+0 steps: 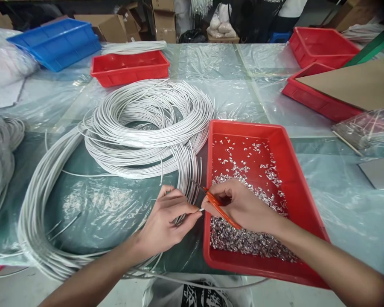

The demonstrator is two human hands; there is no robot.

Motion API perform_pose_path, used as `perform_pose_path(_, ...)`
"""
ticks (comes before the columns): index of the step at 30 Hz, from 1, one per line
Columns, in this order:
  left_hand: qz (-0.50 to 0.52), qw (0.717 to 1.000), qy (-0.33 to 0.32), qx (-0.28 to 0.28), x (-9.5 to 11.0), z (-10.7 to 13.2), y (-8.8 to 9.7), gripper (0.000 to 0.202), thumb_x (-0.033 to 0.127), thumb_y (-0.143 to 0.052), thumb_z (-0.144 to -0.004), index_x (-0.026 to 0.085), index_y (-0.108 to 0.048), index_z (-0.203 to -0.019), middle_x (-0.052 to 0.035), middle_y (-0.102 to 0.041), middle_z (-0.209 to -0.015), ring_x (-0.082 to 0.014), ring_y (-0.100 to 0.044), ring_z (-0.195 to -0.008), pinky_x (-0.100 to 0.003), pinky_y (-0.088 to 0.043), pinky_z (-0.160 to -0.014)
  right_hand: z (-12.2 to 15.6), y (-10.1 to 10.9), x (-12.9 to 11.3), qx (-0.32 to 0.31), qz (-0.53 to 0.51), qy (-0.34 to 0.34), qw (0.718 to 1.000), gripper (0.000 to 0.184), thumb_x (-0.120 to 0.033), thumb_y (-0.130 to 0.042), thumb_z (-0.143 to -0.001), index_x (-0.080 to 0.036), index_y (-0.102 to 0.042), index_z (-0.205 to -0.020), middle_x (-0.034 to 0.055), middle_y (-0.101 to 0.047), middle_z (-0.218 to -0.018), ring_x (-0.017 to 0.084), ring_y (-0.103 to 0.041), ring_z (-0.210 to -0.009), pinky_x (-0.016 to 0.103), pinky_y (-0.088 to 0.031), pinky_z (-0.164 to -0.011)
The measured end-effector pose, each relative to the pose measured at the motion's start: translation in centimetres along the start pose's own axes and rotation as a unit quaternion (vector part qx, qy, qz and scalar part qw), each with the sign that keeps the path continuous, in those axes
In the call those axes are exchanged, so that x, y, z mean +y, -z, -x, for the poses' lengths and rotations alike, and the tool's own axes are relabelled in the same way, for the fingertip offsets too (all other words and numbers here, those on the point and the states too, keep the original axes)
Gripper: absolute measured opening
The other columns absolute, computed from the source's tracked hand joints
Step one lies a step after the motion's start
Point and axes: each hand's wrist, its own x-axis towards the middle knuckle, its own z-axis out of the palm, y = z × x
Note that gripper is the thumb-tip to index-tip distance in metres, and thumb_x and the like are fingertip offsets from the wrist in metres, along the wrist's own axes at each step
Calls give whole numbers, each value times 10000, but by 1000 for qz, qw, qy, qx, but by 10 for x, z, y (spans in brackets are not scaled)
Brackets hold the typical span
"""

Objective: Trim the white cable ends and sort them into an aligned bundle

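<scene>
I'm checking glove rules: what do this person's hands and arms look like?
The left hand and right hand are bare, without gloves. The left forearm and right forearm show no sleeve, watch or bracelet. Both run out of frame, so anything higher is unseen.

A green worktop (208, 62) spans the room, its clear plastic sheet (92, 194) wrinkled and bright with glare from the light. Beyond the far edge — in dimmer light — stand cardboard boxes (164, 25), a black bag (192, 36) and pale bagged bundles (223, 21). To the right, 1 person (292, 7) in a white top is beside a blue stool (280, 37). Pale floor (288, 296) shows below the near edge.
</scene>
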Motion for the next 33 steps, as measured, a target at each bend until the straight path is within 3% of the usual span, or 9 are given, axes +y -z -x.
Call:
perform_pose_path(8, -117, 983, -139, -7, 1, 5, 0, 123, 107, -602, -844, 214, -645, -887, 31, -656, -641, -144, -582, -672, -346, -332, -774, -1, 6, -3, -54, -23, -62, 996, 169, -115, -563, -737, -142, -551, -571, -81, -333, -494, 50, -270, -453, 217, -182, -420)
perform_pose_path(13, -128, 976, -175, -11, -1, 10, 1, 235, 84, -617, -817, 240, -638, -992, 21, -710, -730, -156, -611, -695, -348, -340, -775, -2, 6, -6, -75, -43, -91, 992, 132, -132, -600, -727, -135, -619, -596, -88, -364, -443, 43, -289, -399, 212, -185, -388)
perform_pose_path(16, -96, 983, -155, 16, -2, 8, 2, 231, 75, -636, -795, 235, -634, -961, 22, -698, -713, -154, -603, -675, -348, -347, -758, -2, 5, -8, -55, -63, -73, 994, 124, -165, -646, -744, -131, -635, -625, -84, -397, -445, 42, -307, -396, 205, -198, -384)
perform_pose_path(20, -69, 990, -103, 61, -1, 4, 2, 170, 83, -643, -793, 221, -614, -888, 33, -672, -659, -151, -587, -636, -342, -342, -721, -2, 7, -10, -12, -81, 6, 997, 144, -273, -688, -801, -139, -669, -754, -81, -411, -500, 49, -334, -436, 207, -237, -418)
perform_pose_path(23, -76, 990, -96, 65, -1, 3, 1, 139, 101, -625, -816, 224, -609, -878, 37, -677, -658, -152, -595, -638, -343, -337, -724, -1, 8, -7, -37, -68, 24, 997, 193, -344, -684, -825, -153, -687, -856, -76, -409, -555, 55, -318, -477, 216, -243, -449)
perform_pose_path(26, -86, 990, -95, 58, -1, 3, 0, 116, 109, -609, -834, 221, -602, -860, 36, -676, -652, -150, -593, -638, -347, -333, -731, -1, 6, -3, -57, -46, 31, 997, 250, -391, -669, -836, -142, -681, -839, -53, -424, -610, 71, -334, -537, 224, -252, -479)
perform_pose_path(30, -83, 991, -87, 52, -1, 2, 0, 101, 116, -616, -840, 213, -606, -863, 34, -671, -660, -143, -582, -639, -343, -331, -716, -1, 4, 1, -26, -5, 59, 998, 253, -379, -631, -866, -136, -645, -797, -35, -436, -642, 91, -365, -587, 233, -301, -519)
perform_pose_path(33, -69, 993, -77, 52, -1, 0, 0, 99, 106, -617, -838, 203, -608, -851, 31, -663, -665, -137, -569, -638, -341, -330, -714, 1, 4, 0, -9, 61, 77, 995, 181, -288, -582, -893, -142, -614, -789, -43, -418, -630, 86, -344, -565, 228, -280, -494)
